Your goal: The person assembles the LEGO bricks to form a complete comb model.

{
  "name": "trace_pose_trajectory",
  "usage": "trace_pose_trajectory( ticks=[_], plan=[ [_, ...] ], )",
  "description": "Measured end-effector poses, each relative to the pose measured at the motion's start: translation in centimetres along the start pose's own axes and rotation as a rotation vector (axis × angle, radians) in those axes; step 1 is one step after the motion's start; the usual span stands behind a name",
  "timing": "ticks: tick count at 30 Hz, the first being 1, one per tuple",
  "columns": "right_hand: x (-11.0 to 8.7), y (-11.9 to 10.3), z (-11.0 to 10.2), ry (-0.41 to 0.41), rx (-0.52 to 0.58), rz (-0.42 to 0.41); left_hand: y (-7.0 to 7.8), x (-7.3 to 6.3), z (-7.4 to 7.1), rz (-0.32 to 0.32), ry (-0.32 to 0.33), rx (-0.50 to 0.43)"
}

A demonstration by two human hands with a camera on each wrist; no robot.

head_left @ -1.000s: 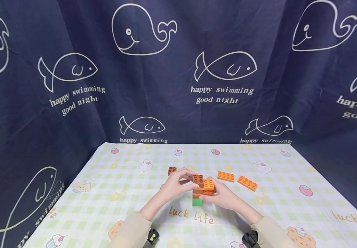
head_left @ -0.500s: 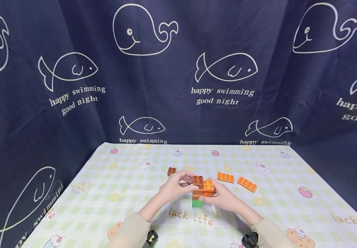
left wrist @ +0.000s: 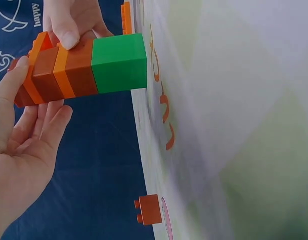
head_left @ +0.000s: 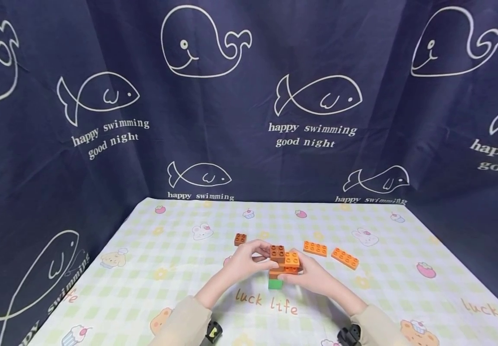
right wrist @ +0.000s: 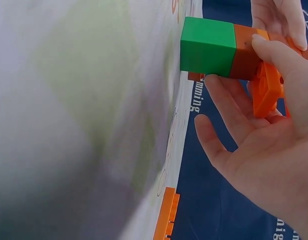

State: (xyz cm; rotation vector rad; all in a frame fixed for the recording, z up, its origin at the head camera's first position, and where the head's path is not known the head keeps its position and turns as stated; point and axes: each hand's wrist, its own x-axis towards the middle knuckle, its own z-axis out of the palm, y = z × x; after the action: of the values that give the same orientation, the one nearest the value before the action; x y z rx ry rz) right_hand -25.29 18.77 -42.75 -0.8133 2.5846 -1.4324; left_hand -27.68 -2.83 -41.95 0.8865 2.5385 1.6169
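A toy-brick tower stands upright at the middle of the cloth in the head view. Its base is a green block [head_left: 275,284]; above it brown bricks alternate with orange plates [head_left: 292,259] that jut out to the right. My left hand [head_left: 249,262] pinches the top brown brick [head_left: 277,253], its thumb [left wrist: 16,80] lying along the near side. My right hand [head_left: 316,276] grips the tower lower down from the right, with its thumb on the lower brown brick [right wrist: 245,52] and fingers behind. The hands partly hide the tower's far side.
A loose brown brick [head_left: 240,239] lies behind my left hand. Two loose orange plates [head_left: 315,248] [head_left: 345,258] lie beyond my right hand. The printed cloth [head_left: 180,288] covers the table, and dark blue curtains [head_left: 249,144] stand around its back and sides.
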Motion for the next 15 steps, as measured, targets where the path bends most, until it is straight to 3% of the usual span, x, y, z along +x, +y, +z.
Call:
trace_pose_trajectory(
  ticks=[15],
  plan=[
    [0.17,0.25,-0.59,0.003,-0.051,-0.013,0.05,0.09,-0.20,0.001,0.002,0.030]
  ],
)
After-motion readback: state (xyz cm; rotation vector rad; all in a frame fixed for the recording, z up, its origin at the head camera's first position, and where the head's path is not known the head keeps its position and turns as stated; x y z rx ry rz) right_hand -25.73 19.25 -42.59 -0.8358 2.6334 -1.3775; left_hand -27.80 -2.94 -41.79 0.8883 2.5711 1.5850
